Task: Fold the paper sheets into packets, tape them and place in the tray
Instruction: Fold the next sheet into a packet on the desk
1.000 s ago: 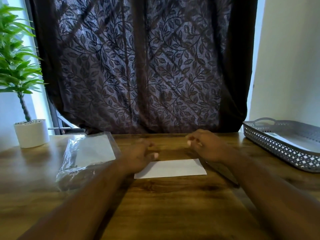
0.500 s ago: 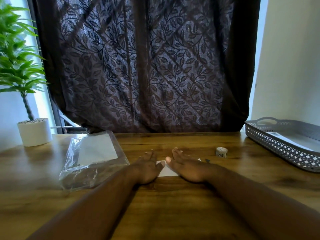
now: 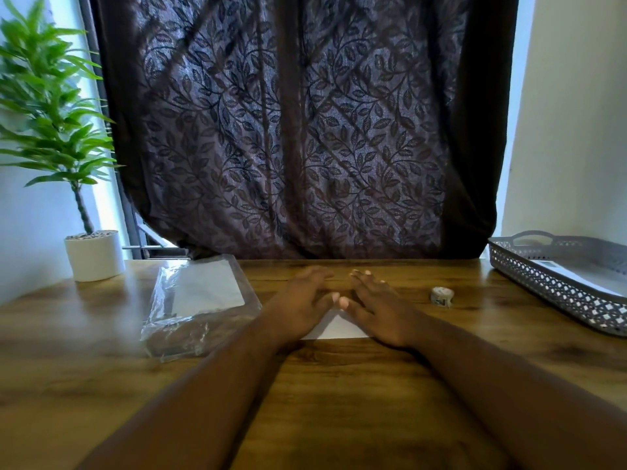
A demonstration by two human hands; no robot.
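Observation:
A folded white paper sheet [image 3: 336, 327] lies flat on the wooden table [image 3: 339, 401], mostly covered by my hands. My left hand [image 3: 302, 303] presses on its left part with straight fingers. My right hand [image 3: 380, 307] lies flat on its right part, the thumbs nearly touching. A small tape roll [image 3: 442, 296] stands on the table to the right of my right hand. The grey perforated tray [image 3: 556, 293] sits at the far right with white paper inside. A clear plastic bag of white sheets [image 3: 200, 300] lies to the left.
A potted green plant in a white pot [image 3: 94, 255] stands at the back left corner. A dark leaf-patterned curtain [image 3: 298, 130] hangs behind the table's far edge. A pale wall rises behind the tray.
Both hands came down from above the sheet onto it and now lie flat, side by side. The tape roll came into sight once my right hand moved left.

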